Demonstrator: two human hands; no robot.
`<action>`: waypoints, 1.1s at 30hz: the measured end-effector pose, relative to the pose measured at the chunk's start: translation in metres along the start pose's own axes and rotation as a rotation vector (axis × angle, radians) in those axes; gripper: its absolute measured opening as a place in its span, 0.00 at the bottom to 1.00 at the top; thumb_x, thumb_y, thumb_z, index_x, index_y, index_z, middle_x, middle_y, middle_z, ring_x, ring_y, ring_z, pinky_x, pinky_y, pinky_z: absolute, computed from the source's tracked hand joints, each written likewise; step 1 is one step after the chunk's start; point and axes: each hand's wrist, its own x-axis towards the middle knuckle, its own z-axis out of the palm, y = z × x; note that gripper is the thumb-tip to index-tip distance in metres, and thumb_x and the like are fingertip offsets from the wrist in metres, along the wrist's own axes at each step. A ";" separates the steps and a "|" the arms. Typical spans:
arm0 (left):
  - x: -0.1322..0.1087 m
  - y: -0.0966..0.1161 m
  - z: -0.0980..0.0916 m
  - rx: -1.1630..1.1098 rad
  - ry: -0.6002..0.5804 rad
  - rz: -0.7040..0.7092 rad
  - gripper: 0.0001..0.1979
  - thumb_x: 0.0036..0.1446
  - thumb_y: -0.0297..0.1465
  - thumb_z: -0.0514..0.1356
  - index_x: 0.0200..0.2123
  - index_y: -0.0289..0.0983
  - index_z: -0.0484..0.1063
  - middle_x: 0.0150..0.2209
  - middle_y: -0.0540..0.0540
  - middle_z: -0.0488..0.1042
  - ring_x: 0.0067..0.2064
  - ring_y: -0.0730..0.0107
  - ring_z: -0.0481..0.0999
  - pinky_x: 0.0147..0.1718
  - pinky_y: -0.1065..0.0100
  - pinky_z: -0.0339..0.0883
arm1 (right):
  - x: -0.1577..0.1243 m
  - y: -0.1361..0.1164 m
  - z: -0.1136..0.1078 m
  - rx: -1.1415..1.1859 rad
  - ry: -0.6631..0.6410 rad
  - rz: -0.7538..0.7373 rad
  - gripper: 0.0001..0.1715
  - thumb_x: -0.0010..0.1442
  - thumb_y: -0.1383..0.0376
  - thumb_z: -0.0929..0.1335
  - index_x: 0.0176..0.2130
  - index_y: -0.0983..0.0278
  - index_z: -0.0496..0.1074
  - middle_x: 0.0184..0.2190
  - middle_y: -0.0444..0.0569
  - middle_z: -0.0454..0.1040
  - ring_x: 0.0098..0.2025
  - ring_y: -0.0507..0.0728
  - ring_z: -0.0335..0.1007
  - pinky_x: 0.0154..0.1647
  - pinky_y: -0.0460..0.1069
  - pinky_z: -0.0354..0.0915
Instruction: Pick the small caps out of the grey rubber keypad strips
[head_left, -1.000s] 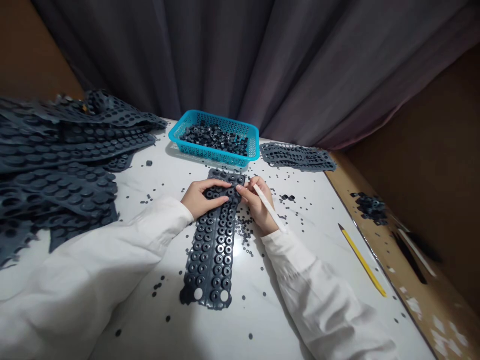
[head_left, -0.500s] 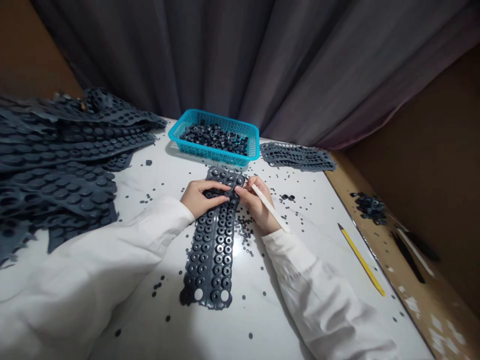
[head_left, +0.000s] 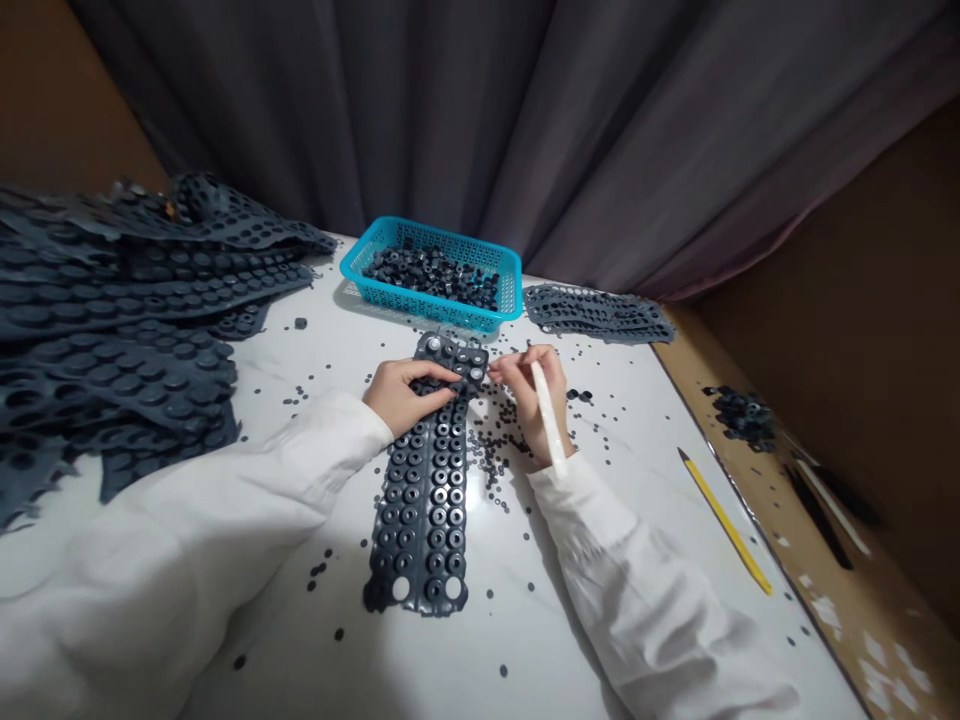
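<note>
A long dark rubber sheet with rows of round, ring-shaped bumps lies lengthwise in front of me on the white table. My left hand grips its upper part, thumb and fingers pressing from the left side. Just off the sheet's upper right edge is my right hand, its fingers closed around a slim white stick-like tool. The tool's tip is too small to make out. Small dark discs are scattered under and around my right hand.
Behind the sheet stands a blue basket full of small dark rubber parts. Heaped rubber sheets fill the left side; a punched sheet lies back right. A yellow pencil and a dark pile of pieces are at the right.
My right hand has moved right, off the sheet's edge, and the white tool has tipped more upright. My left hand stays in place on the sheet.
</note>
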 end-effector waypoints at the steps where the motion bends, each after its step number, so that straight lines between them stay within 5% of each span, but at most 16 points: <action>1: 0.000 0.001 0.000 0.003 -0.003 -0.009 0.09 0.46 0.31 0.66 0.34 0.39 0.82 0.36 0.47 0.82 0.38 0.61 0.80 0.45 0.62 0.71 | -0.001 -0.002 -0.002 -0.034 0.018 -0.034 0.21 0.55 0.52 0.72 0.34 0.58 0.58 0.28 0.40 0.73 0.30 0.52 0.69 0.37 0.49 0.64; 3: -0.001 0.002 0.000 0.002 -0.011 -0.028 0.09 0.47 0.31 0.66 0.34 0.39 0.82 0.35 0.47 0.83 0.38 0.61 0.80 0.45 0.61 0.71 | -0.004 -0.005 -0.004 -0.081 0.009 -0.087 0.17 0.61 0.48 0.65 0.40 0.57 0.61 0.26 0.41 0.71 0.29 0.53 0.67 0.36 0.51 0.63; 7: 0.000 0.001 0.000 -0.025 -0.028 -0.062 0.09 0.47 0.32 0.67 0.34 0.39 0.82 0.36 0.47 0.83 0.40 0.60 0.80 0.47 0.61 0.71 | -0.016 -0.002 -0.004 -0.109 -0.085 -0.086 0.25 0.64 0.45 0.58 0.53 0.56 0.59 0.26 0.42 0.65 0.31 0.55 0.65 0.39 0.53 0.62; 14: 0.004 -0.005 -0.001 -0.136 -0.050 -0.126 0.14 0.44 0.34 0.68 0.36 0.37 0.81 0.38 0.45 0.83 0.42 0.58 0.80 0.49 0.60 0.70 | -0.025 0.001 -0.004 -0.258 -0.193 -0.009 0.11 0.62 0.55 0.67 0.42 0.57 0.73 0.34 0.44 0.76 0.38 0.56 0.73 0.41 0.51 0.67; 19: 0.007 -0.004 -0.002 -0.192 -0.073 -0.151 0.15 0.42 0.35 0.69 0.36 0.36 0.81 0.37 0.45 0.83 0.42 0.58 0.80 0.49 0.59 0.71 | -0.026 -0.001 0.000 -0.289 -0.124 -0.067 0.09 0.57 0.60 0.72 0.40 0.58 0.77 0.37 0.47 0.80 0.39 0.57 0.77 0.44 0.53 0.70; 23: 0.007 -0.003 -0.004 -0.203 -0.096 -0.166 0.16 0.41 0.36 0.70 0.36 0.37 0.81 0.37 0.45 0.83 0.42 0.57 0.80 0.49 0.58 0.70 | -0.027 0.000 0.002 -0.259 -0.071 -0.051 0.08 0.52 0.61 0.75 0.34 0.60 0.77 0.34 0.48 0.80 0.34 0.57 0.76 0.37 0.52 0.72; 29: 0.008 -0.005 -0.004 -0.204 -0.113 -0.175 0.15 0.41 0.36 0.70 0.34 0.37 0.81 0.36 0.45 0.83 0.42 0.56 0.80 0.50 0.56 0.69 | -0.024 0.001 -0.001 -0.390 -0.188 -0.327 0.03 0.56 0.65 0.72 0.30 0.59 0.75 0.38 0.51 0.79 0.41 0.58 0.76 0.46 0.57 0.70; 33: 0.008 -0.006 -0.003 -0.208 -0.109 -0.180 0.14 0.40 0.37 0.70 0.32 0.37 0.81 0.35 0.45 0.83 0.42 0.56 0.80 0.50 0.56 0.69 | -0.025 0.000 -0.001 -0.420 -0.243 -0.345 0.03 0.58 0.65 0.71 0.31 0.59 0.73 0.43 0.53 0.80 0.46 0.61 0.75 0.51 0.61 0.68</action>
